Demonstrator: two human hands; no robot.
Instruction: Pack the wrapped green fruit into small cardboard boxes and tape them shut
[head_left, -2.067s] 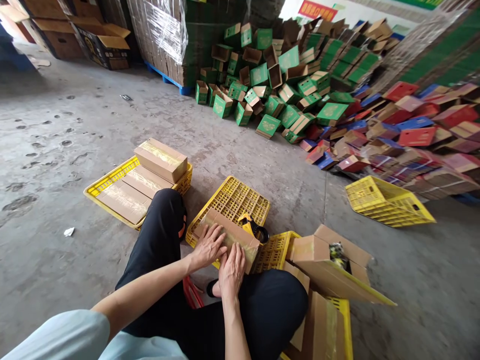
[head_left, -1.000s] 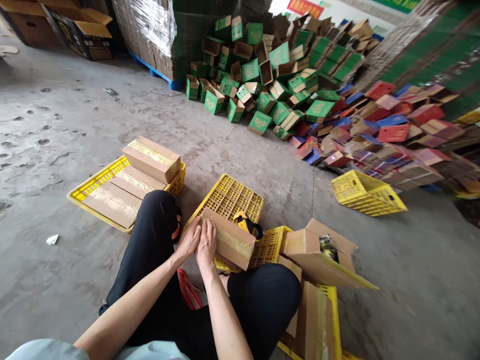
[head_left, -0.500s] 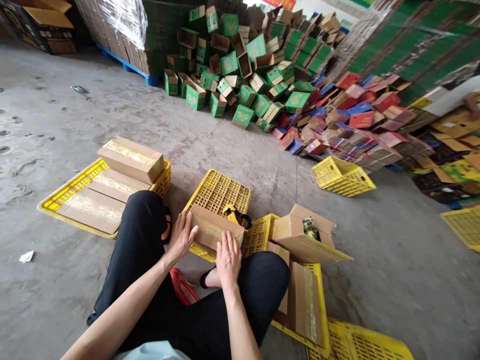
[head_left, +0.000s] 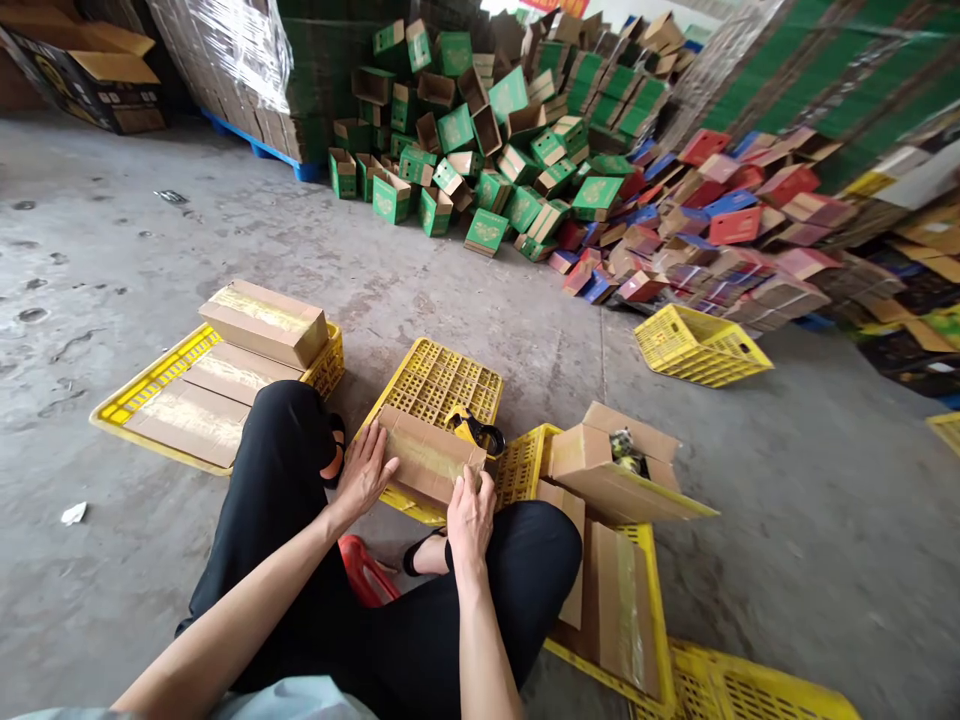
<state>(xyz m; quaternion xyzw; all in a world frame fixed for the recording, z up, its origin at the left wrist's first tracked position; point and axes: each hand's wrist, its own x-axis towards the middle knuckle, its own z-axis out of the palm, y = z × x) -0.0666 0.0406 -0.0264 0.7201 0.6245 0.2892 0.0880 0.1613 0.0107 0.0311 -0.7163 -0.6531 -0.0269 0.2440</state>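
Carton [head_left: 424, 458] lies on the yellow crate's [head_left: 442, 365] near part. Left hand [head_left: 363, 474] rests spread against its left end; right hand [head_left: 472, 508] curls at the right, grip indeterminable. Steady bracing should help press the tape [head_left: 420, 447] flat.

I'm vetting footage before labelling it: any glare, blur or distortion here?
Head view: white glare on the plastic wrap, upper left; head view: the red and blue boxes look stretched and smeared; head view: left hand, right hand and the taped carton are reasonably clear.
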